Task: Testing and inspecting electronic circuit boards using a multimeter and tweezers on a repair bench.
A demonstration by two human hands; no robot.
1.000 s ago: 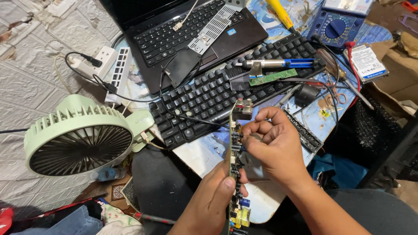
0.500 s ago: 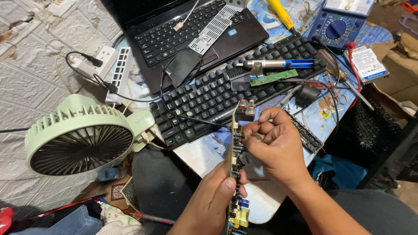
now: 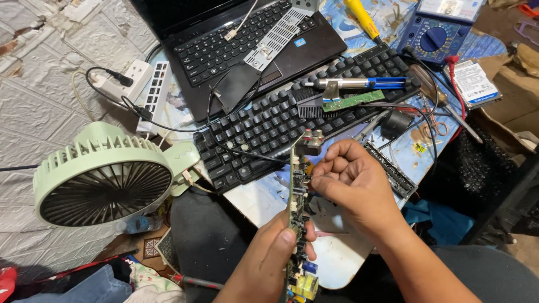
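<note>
Now: circuit board held edge-on, both hands on it

Head view, only view given. Left hand (image 3: pixel 269 261) grips a long narrow circuit board (image 3: pixel 296 224) approx. at its mid-length, thumb pressed on the near face, other fingers wrapped behind. Board stands on edge w/ its thin side toward the camera, running from a metal-cased part at the far end, just above the keyboard edge, down to yellow and blue components near the bottom of frame. Right hand (image 3: pixel 351 188) is curled, fingers bunched together and touching the board's component side approx. a third of the way down; whether it pinches a part or tool, can't tell, fingertips are hidden.

Board is held in the air over the near edge of the counter (image 3: pixel 337 261), in front of a black keyboard (image 3: pixel 292 115). On the keyboard lie a blue-and-silver desoldering pump (image 3: pixel 359 84) and a small green PCB strip (image 3: pixel 352 100), just beside each other. Behind it sits an open laptop (image 3: pixel 247 42) w/ a grey perforated strip on top. Blue multimeter (image 3: pixel 435 33) is at far right, yellow-handled screwdriver (image 3: pixel 364 18) beside it. Pale green fan (image 3: pixel 104 177) stands at left, off the counter edge, w/ a white power strip (image 3: pixel 143 84) behind it.
</note>
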